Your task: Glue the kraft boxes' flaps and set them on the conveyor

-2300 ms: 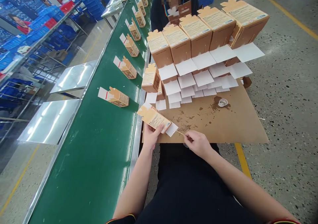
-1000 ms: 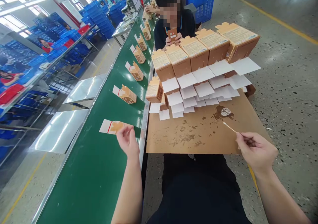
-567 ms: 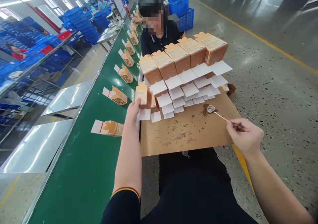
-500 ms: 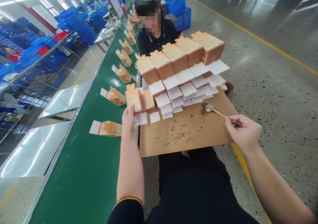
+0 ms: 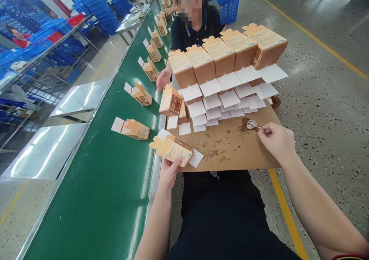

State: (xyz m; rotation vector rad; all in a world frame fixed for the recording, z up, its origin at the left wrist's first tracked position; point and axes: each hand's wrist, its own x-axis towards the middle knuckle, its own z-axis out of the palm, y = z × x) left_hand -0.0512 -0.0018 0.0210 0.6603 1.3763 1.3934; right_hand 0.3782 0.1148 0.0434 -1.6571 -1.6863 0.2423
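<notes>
Head view: tan carton (image 5: 173, 149), white flap open, printing perhaps brown.

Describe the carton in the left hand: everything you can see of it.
The carton is a small brown cardboard box with a printed label panel facing up. It lies tilted at the near left corner of the cardboard sheet, beside the green belt. A scalloped brown flap sticks out toward the belt; a white flap hangs open at the other end. The left hand grips it from below, thumb on its near edge.
</notes>
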